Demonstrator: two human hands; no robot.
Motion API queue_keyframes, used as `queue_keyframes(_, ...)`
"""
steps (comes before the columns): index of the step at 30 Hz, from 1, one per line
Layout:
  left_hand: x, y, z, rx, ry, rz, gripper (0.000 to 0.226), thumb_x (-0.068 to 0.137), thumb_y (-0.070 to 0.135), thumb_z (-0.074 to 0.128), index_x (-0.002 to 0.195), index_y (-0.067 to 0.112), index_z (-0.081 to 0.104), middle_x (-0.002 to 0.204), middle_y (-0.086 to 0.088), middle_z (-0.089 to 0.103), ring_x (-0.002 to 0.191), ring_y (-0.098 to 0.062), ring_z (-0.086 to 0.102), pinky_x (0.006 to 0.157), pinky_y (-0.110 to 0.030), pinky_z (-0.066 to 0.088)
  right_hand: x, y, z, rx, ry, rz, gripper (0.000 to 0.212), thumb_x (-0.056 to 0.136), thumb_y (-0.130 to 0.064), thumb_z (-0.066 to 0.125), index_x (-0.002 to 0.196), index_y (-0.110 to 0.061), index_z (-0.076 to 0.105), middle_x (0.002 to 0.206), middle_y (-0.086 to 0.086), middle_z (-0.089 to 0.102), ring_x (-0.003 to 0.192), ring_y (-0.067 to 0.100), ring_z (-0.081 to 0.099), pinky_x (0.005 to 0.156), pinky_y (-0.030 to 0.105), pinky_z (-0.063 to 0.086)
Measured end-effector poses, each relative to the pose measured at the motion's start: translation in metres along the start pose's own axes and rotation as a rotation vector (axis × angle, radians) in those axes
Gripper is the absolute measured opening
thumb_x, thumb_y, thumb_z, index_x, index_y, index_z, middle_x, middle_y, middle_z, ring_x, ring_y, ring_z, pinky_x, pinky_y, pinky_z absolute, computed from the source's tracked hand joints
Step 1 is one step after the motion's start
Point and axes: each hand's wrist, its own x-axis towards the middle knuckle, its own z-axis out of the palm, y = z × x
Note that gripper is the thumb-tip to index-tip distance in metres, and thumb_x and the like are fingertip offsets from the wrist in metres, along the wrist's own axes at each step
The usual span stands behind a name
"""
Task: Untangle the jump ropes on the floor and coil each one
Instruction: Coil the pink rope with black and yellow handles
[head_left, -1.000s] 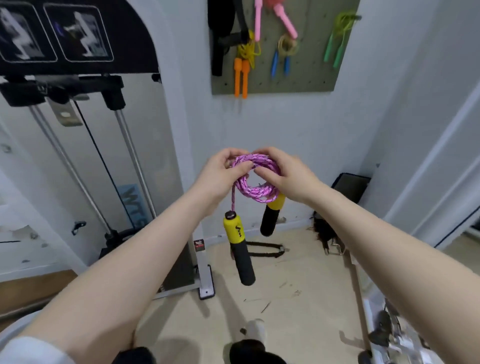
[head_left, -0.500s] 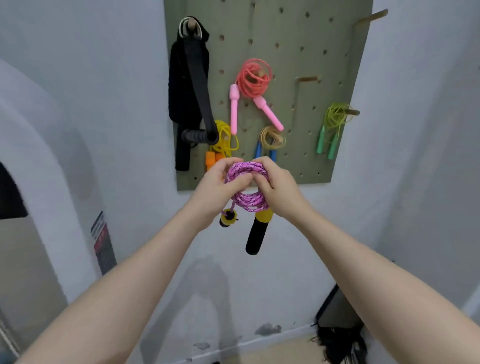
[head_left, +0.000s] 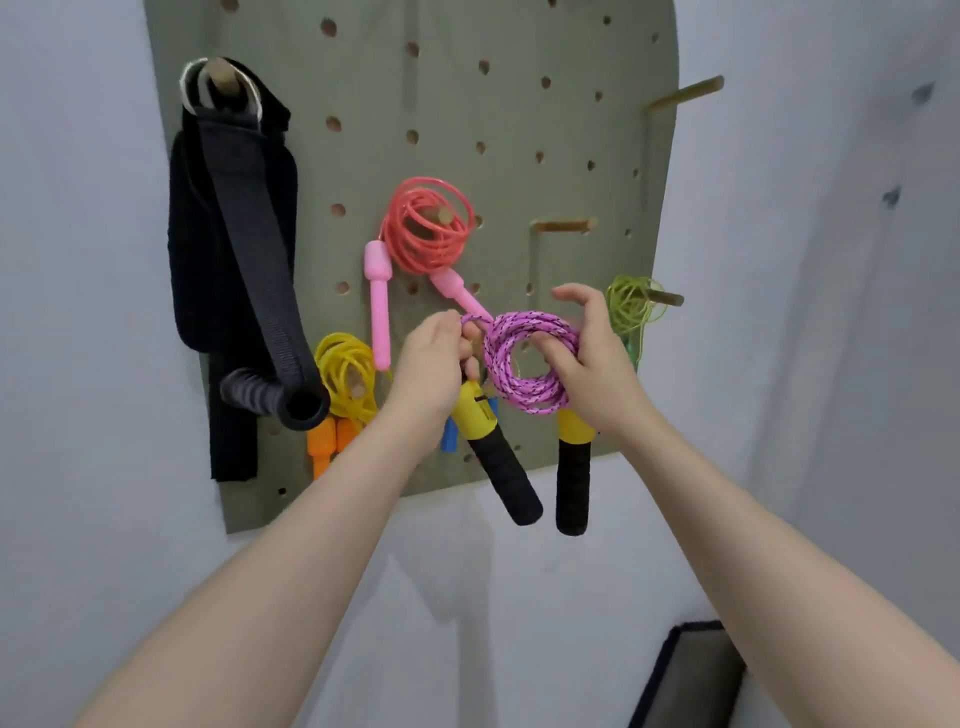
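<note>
A green pegboard (head_left: 519, 104) fills the wall ahead and carries the hanging gear. Largest on it is a black strap (head_left: 244, 249) looped from a peg at upper left, ending in a ribbed handle. Near the middle a coral rope (head_left: 428, 228) with pink handles hangs coiled on a peg; below and left a yellow rope (head_left: 345, 371) with orange handles hangs coiled too; at the right a green rope (head_left: 634, 304) hangs on its own peg. One wooden peg (head_left: 563, 226) between the coral and green ropes is bare.

In front of the board both hands hold up the purple jump rope (head_left: 527, 364), wound into a tight coil, its two yellow-and-black handles dangling below. The right hand (head_left: 592, 358) grips the coil's right side, thumb through the ring, upper fingers (head_left: 574, 296) spread loose. The left hand (head_left: 434, 364) is closed, pinching the loose strand at the coil's left edge just above one handle.
</note>
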Motion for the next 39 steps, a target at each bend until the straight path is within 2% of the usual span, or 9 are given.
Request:
queue_keyframes(6,0.059,0.015,0.046,0.388,-0.184,0.207,0.047,0.087,0.063,0.041,0.093,0.017,0.051,0.075,0.003,0.051,0.066,-0.020,0.062,0.063,-0.033,0.044,0.064,0.023,-0.025,-0.009,0.077,-0.153,0.013,0.095,-0.016,0.050,0.105,-0.020,0.042,0.079,-0.017,0.051,0.061,-0.009,0.048,0.058,0.010,0.036)
queue_keyframes(9,0.080,0.023,0.070,0.692,-0.150,0.380,0.037,0.086,0.050,0.056,0.101,0.016,0.050,0.081,0.009,0.052,0.080,-0.019,0.059,0.061,-0.026,0.042,0.095,0.035,-0.041,-0.012,0.152,-0.248,0.010,0.095,-0.016,0.049,0.102,-0.020,0.043,0.084,-0.020,0.051,0.072,-0.011,0.050,0.066,0.006,0.037)
queue_keyframes(13,0.111,0.037,0.094,0.665,-0.090,0.530,0.017,0.096,0.035,0.047,0.086,0.021,0.046,0.072,0.015,0.051,0.064,0.003,0.049,0.055,-0.011,0.035,0.132,0.051,-0.065,0.047,0.189,-0.346,0.011,0.094,-0.017,0.052,0.101,-0.021,0.045,0.087,-0.019,0.050,0.076,-0.009,0.050,0.070,0.007,0.038)
queue_keyframes(15,0.123,0.040,0.103,0.680,-0.085,0.550,0.018,0.096,0.034,0.046,0.093,0.016,0.047,0.078,0.010,0.056,0.069,0.000,0.051,0.058,-0.014,0.036,0.150,0.064,-0.072,0.131,0.153,-0.336,0.012,0.093,-0.022,0.053,0.103,-0.021,0.046,0.089,-0.017,0.052,0.077,-0.008,0.051,0.074,0.011,0.041)
queue_keyframes(18,0.142,0.033,0.108,0.712,-0.066,0.540,0.024,0.096,0.032,0.046,0.113,0.015,0.045,0.091,0.002,0.062,0.083,-0.015,0.058,0.066,-0.026,0.039,0.174,0.085,-0.065,0.228,0.092,-0.307,0.018,0.093,-0.025,0.052,0.109,-0.022,0.045,0.096,-0.013,0.055,0.086,0.000,0.056,0.082,0.022,0.047)
queue_keyframes(23,0.174,0.006,0.100,0.761,0.028,0.388,0.027,0.099,0.027,0.039,0.125,0.021,0.045,0.085,-0.002,0.060,0.065,-0.016,0.051,0.063,-0.028,0.038,0.204,0.113,-0.026,0.273,-0.041,-0.214,0.014,0.096,-0.017,0.047,0.109,-0.023,0.045,0.105,-0.006,0.056,0.099,0.012,0.057,0.090,0.031,0.048)
queue_keyframes(28,0.189,-0.012,0.109,0.837,0.188,0.441,0.033,0.100,0.019,0.033,0.131,0.020,0.044,0.114,-0.010,0.063,0.103,-0.028,0.056,0.079,-0.030,0.039,0.212,0.120,0.017,-0.135,0.330,-0.275,0.031,0.090,-0.013,0.049,0.120,-0.016,0.052,0.126,0.006,0.049,0.108,0.029,0.048,0.087,0.038,0.039)
queue_keyframes(34,0.197,0.001,0.123,0.558,0.243,0.356,0.031,0.096,0.011,0.038,0.116,0.020,0.061,0.111,-0.001,0.066,0.106,-0.018,0.059,0.095,-0.033,0.046,0.217,0.126,0.014,-0.099,0.355,-0.174,0.051,0.088,-0.009,0.047,0.138,-0.016,0.039,0.151,0.005,0.024,0.138,0.026,0.018,0.112,0.036,0.013)
queue_keyframes(39,0.192,0.012,0.123,0.325,0.189,0.172,0.022,0.098,0.011,0.042,0.100,0.019,0.062,0.091,-0.003,0.066,0.085,-0.020,0.064,0.080,-0.033,0.054,0.211,0.126,0.013,-0.036,0.310,-0.196,0.050,0.087,-0.005,0.046,0.136,-0.009,0.040,0.154,0.012,0.017,0.141,0.030,0.013,0.115,0.039,0.012)
